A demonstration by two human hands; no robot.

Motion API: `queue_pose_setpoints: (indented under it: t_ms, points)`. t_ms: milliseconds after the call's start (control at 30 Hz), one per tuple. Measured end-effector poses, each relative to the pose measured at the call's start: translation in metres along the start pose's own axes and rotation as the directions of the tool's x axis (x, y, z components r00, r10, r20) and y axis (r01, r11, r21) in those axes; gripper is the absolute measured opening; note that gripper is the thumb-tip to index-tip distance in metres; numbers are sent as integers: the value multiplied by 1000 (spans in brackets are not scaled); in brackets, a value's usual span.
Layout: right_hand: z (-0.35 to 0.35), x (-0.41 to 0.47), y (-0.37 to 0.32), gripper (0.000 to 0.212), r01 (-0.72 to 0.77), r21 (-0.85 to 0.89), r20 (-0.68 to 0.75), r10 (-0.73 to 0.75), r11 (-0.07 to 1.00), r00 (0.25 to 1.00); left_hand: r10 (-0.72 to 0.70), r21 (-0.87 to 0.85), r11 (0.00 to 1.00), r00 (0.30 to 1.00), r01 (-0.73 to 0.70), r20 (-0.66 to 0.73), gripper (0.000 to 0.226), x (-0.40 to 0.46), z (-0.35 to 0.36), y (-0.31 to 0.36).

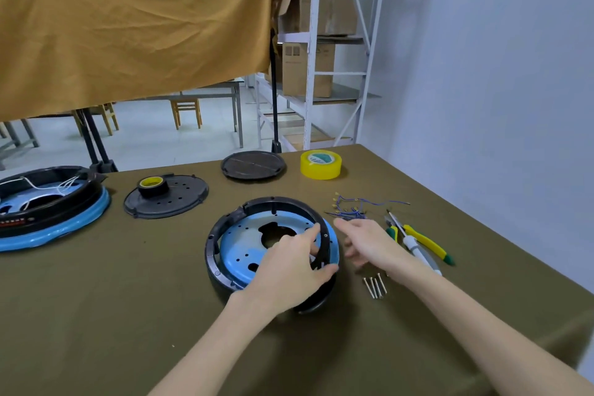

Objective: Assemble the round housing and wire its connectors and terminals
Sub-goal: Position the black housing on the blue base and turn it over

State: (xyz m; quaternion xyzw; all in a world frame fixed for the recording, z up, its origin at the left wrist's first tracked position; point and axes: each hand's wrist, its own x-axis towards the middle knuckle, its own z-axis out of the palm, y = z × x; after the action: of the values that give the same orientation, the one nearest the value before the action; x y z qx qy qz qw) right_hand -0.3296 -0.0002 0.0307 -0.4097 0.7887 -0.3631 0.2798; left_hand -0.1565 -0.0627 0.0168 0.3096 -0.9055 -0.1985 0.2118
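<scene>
Sitting at the far left edge of the olive-clothed worktop [128, 315]: a second housing [48, 206], black ring over blue rim, white wires looped inside. Just right of it, a black perforated disc [167, 198] carrying a small roll of yellow-cored black tape [151, 186]. Farther back, a dark round cover [253, 165], and beside that a yellow tape roll [320, 164]. Resting mid-worktop, the round housing [244, 244] (blue perforated plate inside a black ring). Gripping its near-right rim, the left hand [291, 270], thumb outside the ring and curled fingers over the inner edge, index finger stretched along the rim. Hovering just right of the housing, the right hand [369, 243], fingers spread and relaxed, holding nothing, fingertips near a tangle of blue wires with small terminals [353, 206]. Lying below that hand, four screws [375, 287] side by side. Farther right, a white-handled screwdriver [414, 246] touching yellow-and-green pliers [427, 243], partly hidden by the right wrist. Hanging behind the worktop, a mustard cloth [128, 19]; standing to the right of it, metal shelving with cardboard boxes [321, 26].
</scene>
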Motion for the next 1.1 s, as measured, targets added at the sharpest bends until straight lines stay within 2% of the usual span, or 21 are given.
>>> queue_pose_setpoints:
  t_ms: [67, 167, 233, 300, 400, 500, 667, 767, 867, 1100]
  points:
    - [4, 4, -9, 42, 30, -99, 67, -24, 995, 997, 15, -7, 1000, 998, -16, -62, 57, -3, -12, -5]
    - [9, 9, -16, 39, 70, -204, 107, -49, 976, 993, -30, -46, 999, 964, 18, -264, 20, -11, -35, -36]
    - [6, 12, -17, 33, 87, -181, 130, -64, 980, 989, -148, -71, 989, 913, 131, -380, 18, -19, -45, -65]
    - [4, 15, -16, 36, 108, -198, 131, -83, 974, 988, -308, -185, 950, 853, 252, -420, 23, -26, -50, -92]
    - [4, 22, -14, 45, 137, -270, 90, -117, 953, 989, -517, -539, 778, 815, 322, -260, 34, -32, -47, -113]
    - [2, 30, -11, 42, 115, -247, 59, -104, 962, 993, -489, -665, 694, 859, 276, -154, 35, -33, -38, -119]
    - [-1, 39, -13, 39, 57, -210, 1, -58, 976, 998, -394, -661, 711, 914, 238, -94, 43, -27, -32, -125]
    - [3, 43, -12, 42, 47, -238, -67, -65, 970, 996, -393, -626, 735, 916, 262, -78, 45, -26, -28, -128]
    - [10, 45, -9, 33, 44, -267, -123, -79, 963, 989, -429, -590, 752, 898, 294, -100, 50, -31, -27, -126]
    - [16, 54, -24, 40, 102, -301, -70, -129, 948, 989, -461, -546, 790, 858, 279, -228, 26, -62, -18, -113]
